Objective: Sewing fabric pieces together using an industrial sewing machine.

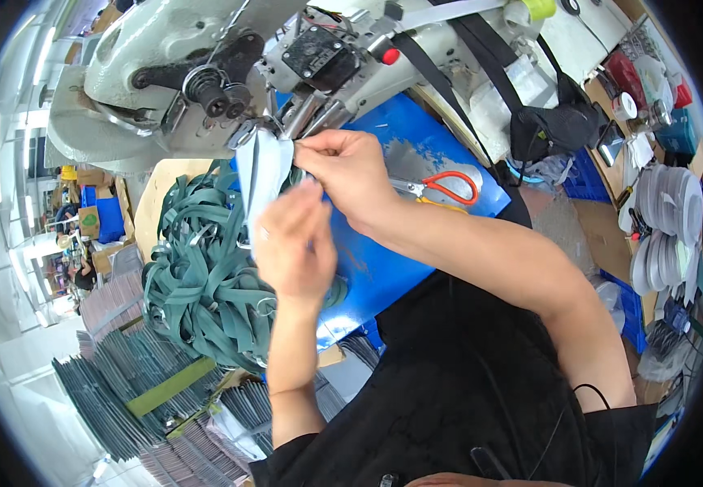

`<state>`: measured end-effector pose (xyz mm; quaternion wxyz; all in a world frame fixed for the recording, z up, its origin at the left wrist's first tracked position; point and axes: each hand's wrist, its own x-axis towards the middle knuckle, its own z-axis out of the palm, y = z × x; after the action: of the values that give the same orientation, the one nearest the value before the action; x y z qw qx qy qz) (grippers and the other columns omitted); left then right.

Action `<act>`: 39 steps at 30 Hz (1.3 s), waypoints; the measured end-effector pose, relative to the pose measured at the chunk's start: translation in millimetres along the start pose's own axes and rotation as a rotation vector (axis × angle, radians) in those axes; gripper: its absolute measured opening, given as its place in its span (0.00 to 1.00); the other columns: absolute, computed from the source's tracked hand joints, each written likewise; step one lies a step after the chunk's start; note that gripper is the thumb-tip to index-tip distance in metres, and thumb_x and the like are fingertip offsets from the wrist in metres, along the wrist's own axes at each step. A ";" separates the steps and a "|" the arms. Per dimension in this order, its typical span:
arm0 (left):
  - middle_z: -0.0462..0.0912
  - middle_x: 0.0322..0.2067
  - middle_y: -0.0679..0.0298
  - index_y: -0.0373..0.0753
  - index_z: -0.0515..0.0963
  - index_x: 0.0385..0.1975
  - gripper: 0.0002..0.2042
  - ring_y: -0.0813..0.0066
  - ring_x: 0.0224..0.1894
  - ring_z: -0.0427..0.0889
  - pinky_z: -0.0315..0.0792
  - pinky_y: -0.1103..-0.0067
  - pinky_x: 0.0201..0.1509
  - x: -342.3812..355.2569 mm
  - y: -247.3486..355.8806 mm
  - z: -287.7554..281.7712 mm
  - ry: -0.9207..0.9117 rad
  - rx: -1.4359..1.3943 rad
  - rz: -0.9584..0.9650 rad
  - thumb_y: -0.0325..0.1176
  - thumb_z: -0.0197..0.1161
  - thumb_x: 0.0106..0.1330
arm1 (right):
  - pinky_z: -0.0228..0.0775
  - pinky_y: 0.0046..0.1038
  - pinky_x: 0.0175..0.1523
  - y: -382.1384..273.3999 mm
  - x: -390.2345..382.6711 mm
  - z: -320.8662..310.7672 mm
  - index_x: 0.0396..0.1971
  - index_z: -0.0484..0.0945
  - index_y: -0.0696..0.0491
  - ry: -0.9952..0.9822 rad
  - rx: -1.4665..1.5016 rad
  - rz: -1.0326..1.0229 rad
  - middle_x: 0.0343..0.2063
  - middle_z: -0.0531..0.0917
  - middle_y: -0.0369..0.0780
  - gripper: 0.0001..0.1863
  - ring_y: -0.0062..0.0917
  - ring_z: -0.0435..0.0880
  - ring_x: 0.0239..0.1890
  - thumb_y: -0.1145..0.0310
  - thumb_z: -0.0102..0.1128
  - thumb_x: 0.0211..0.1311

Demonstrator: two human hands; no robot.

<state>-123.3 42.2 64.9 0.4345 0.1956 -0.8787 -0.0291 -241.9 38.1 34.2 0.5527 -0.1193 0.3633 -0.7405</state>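
Observation:
A light grey-blue fabric piece (260, 174) hangs from the front of a sewing machine (205, 89), its upper end by the metal parts near the needle area. My right hand (351, 174) is closed at the piece's upper right edge, thumb and forefinger pinched together on it. Over the lower part of the fabric is my left hand (295, 243), its fingers smeared by motion, so whether it grips the fabric cannot be made out. To the left and below lies a tangled heap of dark green straps (205, 268).
Red-handled scissors (453, 188) lie on the blue work surface (384, 284) right of my hands. Stacks of folded grey-green pieces (116, 398) stand at the lower left. A black bag (554, 122) hangs at the right, near white tape rolls (668, 203).

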 end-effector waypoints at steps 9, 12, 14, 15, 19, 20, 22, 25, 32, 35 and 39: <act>0.82 0.44 0.62 0.30 0.74 0.62 0.20 0.77 0.43 0.77 0.72 0.79 0.50 -20.9 -80.4 -5.0 -0.360 -0.314 -0.860 0.36 0.61 0.77 | 0.71 0.19 0.32 4.5 8.1 1.0 0.38 0.87 0.62 0.015 -0.082 -0.064 0.30 0.88 0.38 0.12 0.14 0.80 0.27 0.69 0.77 0.61; 0.75 0.28 0.71 0.34 0.80 0.49 0.11 0.84 0.27 0.67 0.61 0.84 0.29 -5.8 -112.6 -25.3 -0.507 -0.743 -1.134 0.35 0.62 0.77 | 0.70 0.19 0.31 -4.9 4.3 1.8 0.37 0.87 0.62 0.047 -0.109 -0.041 0.29 0.88 0.37 0.12 0.15 0.80 0.25 0.68 0.76 0.61; 0.74 0.27 0.71 0.37 0.80 0.46 0.10 0.85 0.24 0.65 0.54 0.85 0.25 -9.3 -147.8 -25.4 -0.384 -1.860 -1.122 0.36 0.63 0.74 | 0.69 0.19 0.27 -7.0 2.5 4.7 0.37 0.87 0.61 0.050 -0.167 -0.045 0.28 0.88 0.37 0.12 0.16 0.81 0.24 0.68 0.75 0.63; 0.81 0.31 0.64 0.36 0.80 0.48 0.13 0.77 0.29 0.77 0.68 0.83 0.29 -8.4 -158.2 -22.9 -0.282 -1.977 -1.129 0.38 0.62 0.73 | 0.67 0.19 0.26 -9.9 -0.4 6.3 0.38 0.86 0.61 0.046 -0.187 -0.008 0.29 0.88 0.38 0.12 0.17 0.82 0.23 0.68 0.74 0.63; 0.86 0.48 0.60 0.39 0.80 0.51 0.14 0.66 0.43 0.85 0.80 0.75 0.46 -11.7 -121.3 36.8 0.549 -1.531 -1.392 0.37 0.63 0.70 | 0.64 0.17 0.21 -13.6 -1.8 6.4 0.42 0.84 0.61 0.018 -0.158 0.057 0.32 0.88 0.39 0.12 0.19 0.88 0.25 0.68 0.71 0.66; 0.86 0.49 0.60 0.38 0.80 0.56 0.18 0.67 0.48 0.83 0.78 0.72 0.55 -14.5 -95.5 43.0 0.575 -1.530 -1.244 0.39 0.64 0.70 | 0.64 0.17 0.21 -15.9 -2.5 5.1 0.42 0.84 0.61 0.025 -0.159 0.048 0.32 0.88 0.39 0.12 0.19 0.88 0.25 0.68 0.71 0.66; 0.84 0.52 0.58 0.33 0.78 0.56 0.19 0.62 0.51 0.83 0.79 0.68 0.54 -40.8 -68.9 57.8 0.574 -1.324 -1.107 0.35 0.68 0.69 | 0.65 0.17 0.22 -18.1 -5.8 7.9 0.43 0.84 0.61 0.036 -0.157 0.122 0.35 0.89 0.40 0.12 0.21 0.90 0.28 0.68 0.70 0.66; 0.83 0.54 0.56 0.32 0.82 0.45 0.13 0.66 0.48 0.82 0.74 0.72 0.53 -67.8 -46.6 36.3 -0.266 -0.421 -1.046 0.24 0.69 0.60 | 0.71 0.19 0.23 -15.1 -0.5 2.4 0.41 0.83 0.62 0.021 -0.119 0.115 0.34 0.89 0.41 0.11 0.23 0.91 0.29 0.69 0.69 0.66; 0.83 0.56 0.57 0.35 0.75 0.24 0.05 0.58 0.37 0.84 0.81 0.66 0.39 4.9 -18.2 -54.9 -0.552 0.237 0.022 0.22 0.66 0.50 | 0.79 0.25 0.33 -22.8 -4.5 1.5 0.41 0.82 0.59 -0.018 -0.252 0.127 0.36 0.87 0.38 0.13 0.22 0.89 0.35 0.65 0.69 0.65; 0.84 0.50 0.53 0.34 0.76 0.28 0.04 0.56 0.40 0.85 0.81 0.65 0.37 39.5 10.1 -57.5 -0.790 0.308 0.027 0.20 0.61 0.53 | 0.79 0.30 0.39 -33.7 -6.3 -0.4 0.43 0.80 0.60 -0.098 -0.516 0.151 0.36 0.84 0.39 0.20 0.22 0.83 0.39 0.64 0.71 0.55; 0.83 0.38 0.51 0.33 0.75 0.30 0.06 0.53 0.36 0.84 0.80 0.63 0.35 51.2 30.7 -50.2 -0.869 0.315 -0.039 0.20 0.61 0.52 | 0.78 0.26 0.40 -28.3 -3.1 4.8 0.43 0.80 0.61 -0.055 -0.850 -0.024 0.33 0.84 0.39 0.20 0.23 0.83 0.36 0.68 0.73 0.52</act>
<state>-122.1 57.6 141.4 -0.0099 0.2453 -0.9692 0.0176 -258.7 42.5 57.2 0.4554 -0.3606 0.6200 -0.5274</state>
